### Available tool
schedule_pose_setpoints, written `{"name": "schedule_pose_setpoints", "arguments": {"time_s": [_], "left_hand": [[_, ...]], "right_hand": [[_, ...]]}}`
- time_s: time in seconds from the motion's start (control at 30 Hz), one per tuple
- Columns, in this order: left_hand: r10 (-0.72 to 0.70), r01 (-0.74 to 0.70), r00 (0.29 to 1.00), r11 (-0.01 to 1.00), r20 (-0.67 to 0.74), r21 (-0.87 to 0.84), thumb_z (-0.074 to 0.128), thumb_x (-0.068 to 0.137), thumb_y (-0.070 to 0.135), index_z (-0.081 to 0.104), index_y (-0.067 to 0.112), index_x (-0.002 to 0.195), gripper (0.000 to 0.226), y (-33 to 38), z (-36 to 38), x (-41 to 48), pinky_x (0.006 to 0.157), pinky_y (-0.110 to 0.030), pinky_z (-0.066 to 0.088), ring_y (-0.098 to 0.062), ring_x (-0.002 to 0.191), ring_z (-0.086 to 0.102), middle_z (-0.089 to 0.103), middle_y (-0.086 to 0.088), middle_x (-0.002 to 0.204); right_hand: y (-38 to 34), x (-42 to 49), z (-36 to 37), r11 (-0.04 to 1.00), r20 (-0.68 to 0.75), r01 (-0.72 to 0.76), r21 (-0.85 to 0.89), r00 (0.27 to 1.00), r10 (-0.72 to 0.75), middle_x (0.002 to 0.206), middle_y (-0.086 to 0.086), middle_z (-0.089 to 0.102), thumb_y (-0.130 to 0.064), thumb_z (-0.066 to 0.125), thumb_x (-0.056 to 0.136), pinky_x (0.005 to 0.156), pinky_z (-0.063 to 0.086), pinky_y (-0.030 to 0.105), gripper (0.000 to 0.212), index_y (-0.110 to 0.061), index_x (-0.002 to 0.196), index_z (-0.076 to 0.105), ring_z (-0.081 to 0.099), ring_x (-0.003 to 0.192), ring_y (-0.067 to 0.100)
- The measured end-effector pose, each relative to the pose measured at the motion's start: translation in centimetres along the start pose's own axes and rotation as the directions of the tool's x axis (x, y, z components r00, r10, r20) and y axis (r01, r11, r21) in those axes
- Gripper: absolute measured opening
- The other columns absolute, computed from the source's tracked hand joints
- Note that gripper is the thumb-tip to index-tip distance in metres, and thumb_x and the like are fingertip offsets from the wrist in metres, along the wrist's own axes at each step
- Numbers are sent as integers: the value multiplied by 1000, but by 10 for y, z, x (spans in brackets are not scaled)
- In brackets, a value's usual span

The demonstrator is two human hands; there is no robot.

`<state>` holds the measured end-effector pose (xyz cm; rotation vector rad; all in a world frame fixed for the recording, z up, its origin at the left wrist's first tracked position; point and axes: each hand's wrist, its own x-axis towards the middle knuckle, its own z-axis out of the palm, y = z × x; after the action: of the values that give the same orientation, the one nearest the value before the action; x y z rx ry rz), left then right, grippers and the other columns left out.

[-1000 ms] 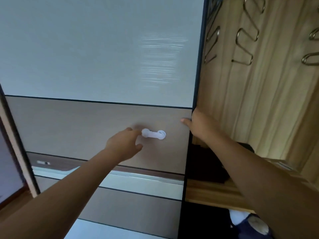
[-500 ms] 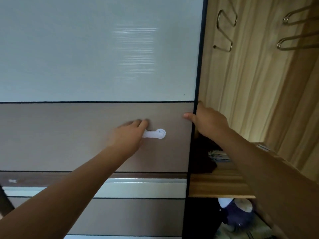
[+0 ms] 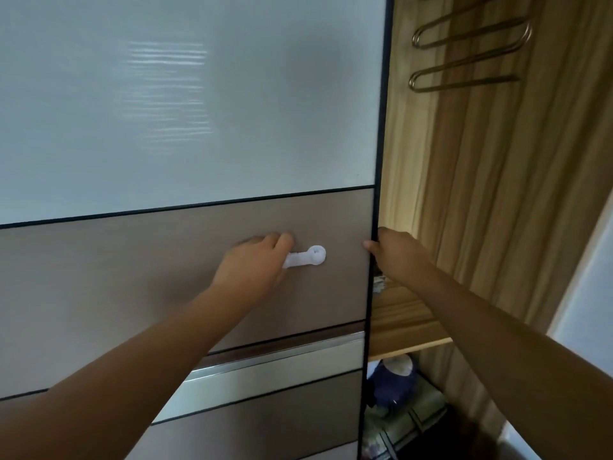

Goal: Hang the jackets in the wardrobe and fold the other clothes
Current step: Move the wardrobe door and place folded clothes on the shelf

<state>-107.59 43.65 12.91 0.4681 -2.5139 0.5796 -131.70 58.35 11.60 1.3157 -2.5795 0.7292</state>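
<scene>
The wardrobe's sliding door [image 3: 166, 127] fills the left and middle, pale glass above a brown panel. My left hand [image 3: 255, 263] grips the left end of the white handle [image 3: 311, 255] on the brown panel. My right hand [image 3: 394, 254] holds the door's dark right edge, thumb on the front face and fingers hidden behind it. Right of the edge the wooden wardrobe interior [image 3: 497, 194] shows through a narrow gap. Bare metal hangers [image 3: 464, 44] hang at the top right. No jacket is in view.
A wooden shelf [image 3: 404, 323] crosses the gap below my right hand. Under it lie a dark blue garment [image 3: 391, 383] and a patterned fabric box [image 3: 408, 423]. A pale panel [image 3: 583, 277] borders the gap on the far right.
My left hand has gone from touching the handle to gripping its left end. The door has slid right with both hands, covering more of the shelf and the dark things on it.
</scene>
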Motion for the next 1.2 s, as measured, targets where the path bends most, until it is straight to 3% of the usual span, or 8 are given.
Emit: {"name": "schedule_pose_setpoints", "arguments": {"time_s": [0.23, 0.37, 0.47, 0.53, 0.6, 0.73, 0.83, 1.2], "left_hand": [[100, -98, 995, 994, -31, 57, 93, 49, 12, 53, 15, 78, 50, 83, 16, 69, 43, -22, 17, -20, 39, 42, 53, -1, 59], [149, -148, 988, 989, -50, 30, 95, 49, 11, 50, 15, 79, 54, 129, 31, 110, 37, -21, 20, -15, 43, 25, 49, 1, 55], [173, -173, 984, 985, -49, 16, 95, 48, 11, 57, 15, 86, 54, 161, 42, 134, 36, -24, 28, -18, 45, 43, 56, 0, 65], [202, -202, 975, 979, -92, 5, 93, 50, 10, 62, 14, 101, 60, 178, 46, 143, 45, -32, 43, -24, 63, 59, 62, -4, 83], [221, -206, 958, 973, -181, 99, 88, 57, 12, 61, 14, 122, 70, 188, 45, 151, 71, -43, 49, -36, 97, 63, 63, -13, 111], [282, -238, 948, 935, -145, 263, 88, 63, 34, 42, 16, 151, 101, 188, 39, 172, 118, -59, 20, -38, 153, 19, 19, -24, 164], [343, -309, 937, 898, -59, 315, 88, 61, 51, 25, 17, 160, 122, 200, 44, 192, 123, -60, 6, -36, 156, 1, -3, -21, 168], [398, -348, 915, 866, -73, 358, 82, 67, 56, 21, 15, 160, 118, 277, 64, 259, 123, -59, -4, -37, 155, -4, -9, -23, 167]], "right_hand": [[100, 5, -16, 980, 3, -129, -150, 991, 131, 96, 12, 66, -25, 50, 105, 63, 43, 32, 19, -7, 101, 55, 60, 78, 25], [148, 3, -18, 959, 124, -260, -110, 954, 273, 103, 5, 62, -60, 61, 93, 73, 50, 34, 58, -8, 117, 53, 64, 93, 26], [177, -1, -17, 919, 69, -393, -26, 917, 393, 126, 10, 60, -70, 65, 85, 83, 50, 39, 97, -1, 144, 31, 62, 115, 32], [195, -3, -14, 889, 74, -442, 115, 897, 436, 152, 18, 44, -68, 69, 82, 103, 46, 46, 125, 1, 158, -3, 50, 135, 37], [207, -6, -7, 873, 59, -444, 201, 895, 441, 164, 26, 17, -68, 74, 78, 118, 33, 52, 140, 0, 156, -20, 27, 149, 42], [216, -4, 5, 822, 127, -423, 381, 905, 407, 161, 25, -30, -64, 79, 75, 126, 3, 51, 145, -5, 153, -28, -22, 153, 36], [235, 7, 6, 766, 109, -435, 473, 892, 439, 159, 25, -35, -65, 78, 75, 126, -1, 52, 148, -5, 152, -32, -26, 152, 37], [329, 29, -14, 749, 33, -420, 512, 881, 472, 161, 24, -33, -51, 78, 82, 126, -2, 53, 137, -5, 153, -29, -26, 152, 38]]}}
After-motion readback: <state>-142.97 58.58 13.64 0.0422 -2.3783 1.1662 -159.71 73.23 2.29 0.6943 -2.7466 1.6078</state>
